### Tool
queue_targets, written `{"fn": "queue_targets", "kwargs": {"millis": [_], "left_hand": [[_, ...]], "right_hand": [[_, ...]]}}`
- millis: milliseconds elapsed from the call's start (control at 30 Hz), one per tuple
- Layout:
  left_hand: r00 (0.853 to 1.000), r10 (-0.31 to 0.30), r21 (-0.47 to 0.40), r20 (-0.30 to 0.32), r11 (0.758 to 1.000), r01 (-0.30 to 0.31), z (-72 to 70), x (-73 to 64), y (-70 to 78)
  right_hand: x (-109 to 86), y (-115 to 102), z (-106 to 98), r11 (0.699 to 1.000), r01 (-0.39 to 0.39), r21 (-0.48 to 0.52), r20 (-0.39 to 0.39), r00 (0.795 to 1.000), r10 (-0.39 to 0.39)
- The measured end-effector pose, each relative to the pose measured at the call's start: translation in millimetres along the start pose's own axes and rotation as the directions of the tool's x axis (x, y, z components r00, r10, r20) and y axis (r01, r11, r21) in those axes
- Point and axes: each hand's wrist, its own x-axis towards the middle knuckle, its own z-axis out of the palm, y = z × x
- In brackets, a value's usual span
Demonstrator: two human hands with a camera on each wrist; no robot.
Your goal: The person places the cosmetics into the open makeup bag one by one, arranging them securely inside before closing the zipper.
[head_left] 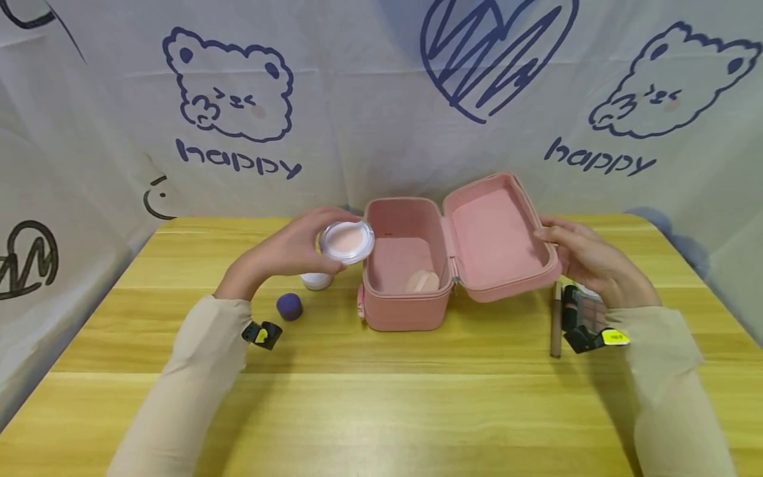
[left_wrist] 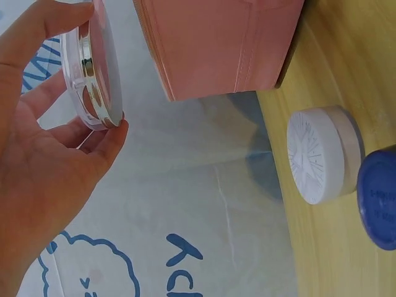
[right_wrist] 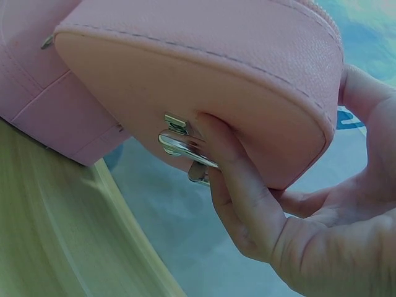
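Observation:
A pink cosmetic case stands on the table with its lid swung out to the right. Inside lies a round beige powder puff. Just left of the case opening, my left hand holds a round powder compact by its edge, between thumb and fingers. The left wrist view has this compact edge-on, with a shiny band. My right hand grips the far side of the lid, thumb over the rim. In the right wrist view its fingers lie by the metal handle on the lid's outside.
Left of the case are a white-lidded jar and a purple-blue capped item. Below my right hand lie a brown pencil-like stick, a dark tube and a palette, partly hidden. A patterned cloth hangs behind the table.

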Motion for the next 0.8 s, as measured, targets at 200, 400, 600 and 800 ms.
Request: {"fn": "queue_targets", "kwargs": {"millis": [200, 400, 600, 800], "left_hand": [[1.000, 0.013, 0.007, 0.018, 1.000, -0.014, -0.1, 3.3, 2.6], [0.999, 0.054, -0.004, 0.007, 0.999, -0.054, 5.1, 8.1, -0.2], [0.997, 0.083, 0.007, 0.003, 0.997, -0.083, 10.3, 11.2, -1.2], [0.995, 0.101, 0.016, 0.013, 0.995, -0.101, 15.4, 16.3, 1.3]], "right_hand": [[-0.3, -0.6, 0.7, 1.000, -0.009, -0.011, -0.009, 1.000, 0.009], [-0.4, -1.1, 2.4, 1.000, -0.014, 0.002, -0.011, 1.000, 0.014], [-0.2, -1.1, 3.9, 1.000, -0.010, -0.006, -0.009, 1.000, 0.010], [-1.0, -1.9, 3.6, 0.999, -0.035, -0.028, -0.033, 0.999, 0.034]]}}
